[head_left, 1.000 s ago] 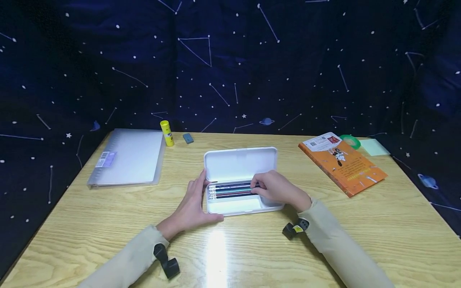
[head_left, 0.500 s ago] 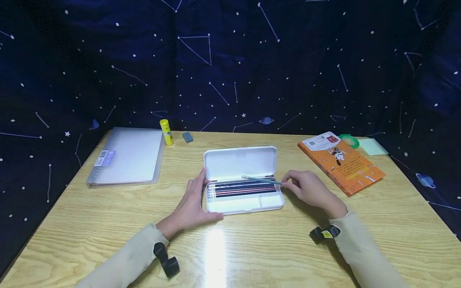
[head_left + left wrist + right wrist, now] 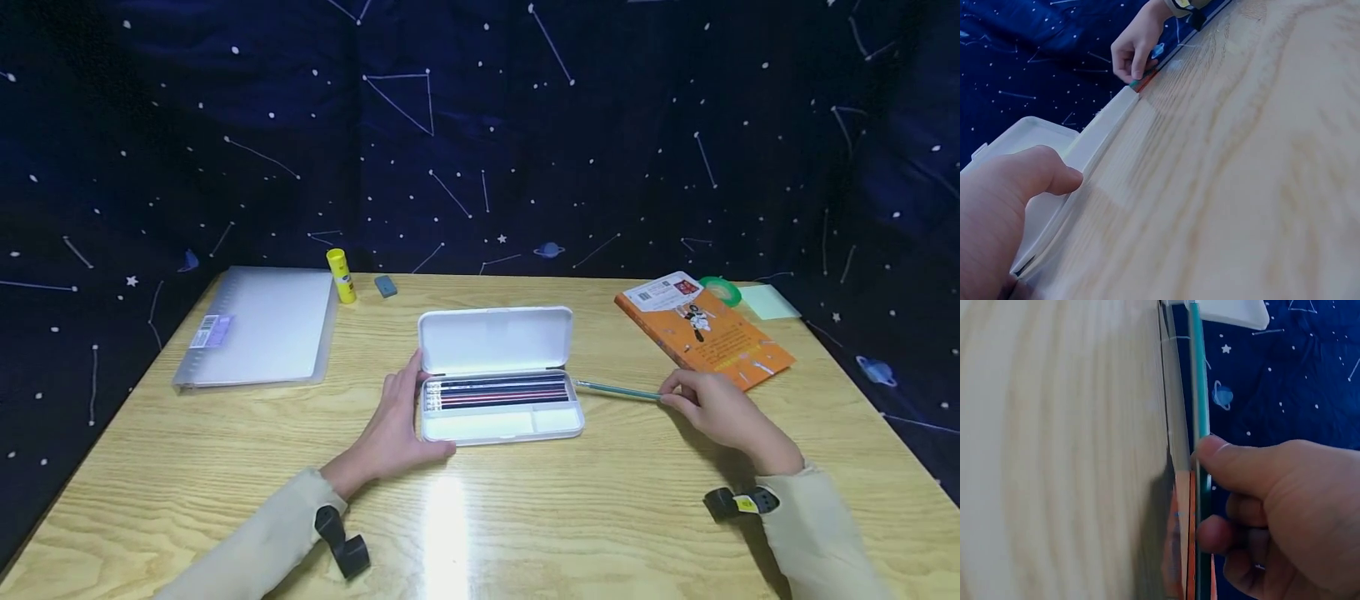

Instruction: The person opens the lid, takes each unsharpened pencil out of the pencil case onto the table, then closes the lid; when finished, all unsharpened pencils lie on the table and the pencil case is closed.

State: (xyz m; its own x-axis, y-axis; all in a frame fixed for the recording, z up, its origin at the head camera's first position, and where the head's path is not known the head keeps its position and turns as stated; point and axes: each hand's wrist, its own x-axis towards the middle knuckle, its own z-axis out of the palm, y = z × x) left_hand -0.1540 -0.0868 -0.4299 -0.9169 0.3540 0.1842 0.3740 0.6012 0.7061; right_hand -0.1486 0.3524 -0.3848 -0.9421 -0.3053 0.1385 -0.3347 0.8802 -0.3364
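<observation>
A white pencil case [image 3: 480,426] lies with its lid [image 3: 495,340] raised, in the middle of the table in the head view. Several dark pencils [image 3: 502,392] and a red one lie in its rear compartment. My left hand [image 3: 388,429] grips the case's left end, thumb at the front and fingers behind; in the left wrist view the thumb [image 3: 1054,174] presses its front wall. To the right of the case, my right hand [image 3: 723,410] pinches a green pencil [image 3: 618,390] between thumb and fingers. That pencil's eraser end points at the case.
An orange book [image 3: 720,337] lies behind my right hand, with green tape [image 3: 720,291] and pale paper [image 3: 770,302] beyond. At the left is a clear-covered notebook [image 3: 258,329]; a yellow glue stick [image 3: 341,276] and a blue eraser [image 3: 386,287] stand near the back edge.
My right hand has drawn the green pencil out of the case and moved it to the right. The left hand has kept its hold on the case.
</observation>
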